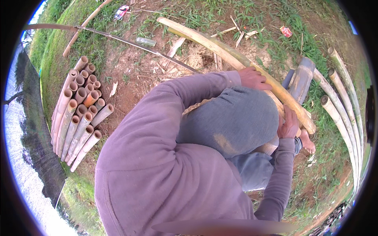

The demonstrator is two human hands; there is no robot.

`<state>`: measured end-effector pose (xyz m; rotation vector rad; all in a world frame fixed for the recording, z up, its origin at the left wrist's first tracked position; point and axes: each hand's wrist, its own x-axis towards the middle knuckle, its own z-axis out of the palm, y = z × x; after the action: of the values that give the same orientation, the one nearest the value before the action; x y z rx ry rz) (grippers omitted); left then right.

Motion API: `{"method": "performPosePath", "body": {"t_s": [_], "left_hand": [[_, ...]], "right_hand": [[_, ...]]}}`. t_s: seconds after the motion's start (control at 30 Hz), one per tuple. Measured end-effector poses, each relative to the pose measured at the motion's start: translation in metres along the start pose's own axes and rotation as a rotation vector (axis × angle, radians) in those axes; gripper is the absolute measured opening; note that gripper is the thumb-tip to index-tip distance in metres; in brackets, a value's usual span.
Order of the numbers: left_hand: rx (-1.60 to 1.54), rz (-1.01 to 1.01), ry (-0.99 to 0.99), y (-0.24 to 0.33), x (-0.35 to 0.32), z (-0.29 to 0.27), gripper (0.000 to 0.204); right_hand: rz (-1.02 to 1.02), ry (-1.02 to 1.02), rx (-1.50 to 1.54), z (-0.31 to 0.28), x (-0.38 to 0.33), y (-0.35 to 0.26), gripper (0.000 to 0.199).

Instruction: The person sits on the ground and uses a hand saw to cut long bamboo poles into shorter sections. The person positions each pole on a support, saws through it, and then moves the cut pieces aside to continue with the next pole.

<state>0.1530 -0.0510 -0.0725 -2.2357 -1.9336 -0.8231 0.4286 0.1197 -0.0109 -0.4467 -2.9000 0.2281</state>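
Observation:
A long yellow bamboo pole (283,94) slants from the upper middle down to the right, past my bent knee. Against its near side lies a paler bamboo length (212,46). My left hand (255,78) is closed over the bamboo just beyond the knee, with its fingers curled. Lower along it, close to the pole's near end, my right hand (289,124) grips the bamboo from the side. Its thumb side is partly hidden. The grey-trousered knee (240,118) covers part of the bamboo between my hands.
A stack of cut bamboo tubes (80,106) stands at the left. Thick grey bamboo (302,80) lies beyond my right hand, beside several long poles (338,118). A long thin dark strip (134,46) crosses the upper left. A clear bottle (146,41) and wood chips litter the ground.

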Motion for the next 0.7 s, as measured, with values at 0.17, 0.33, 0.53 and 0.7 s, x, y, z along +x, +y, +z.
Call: {"method": "performPosePath", "body": {"t_s": [0.17, 0.33, 0.53, 0.7], "left_hand": [[-0.05, -0.169, -0.059, -0.006, -0.013, 0.014, 0.041], [-0.07, -0.233, -0.047, -0.01, -0.018, 0.011, 0.047], [-0.152, -0.236, -0.085, -0.013, 0.001, 0.006, 0.051], [-0.148, -0.201, -0.021, -0.018, 0.016, 0.022, 0.056]], "right_hand": [[-0.012, -0.016, -0.013, 0.004, 0.007, 0.022, 0.056], [-0.013, 0.015, -0.019, 0.01, 0.023, 0.016, 0.055], [0.081, 0.104, -0.007, 0.013, 0.022, 0.019, 0.052], [0.225, 0.241, -0.158, 0.01, 0.021, 0.013, 0.05]]}}
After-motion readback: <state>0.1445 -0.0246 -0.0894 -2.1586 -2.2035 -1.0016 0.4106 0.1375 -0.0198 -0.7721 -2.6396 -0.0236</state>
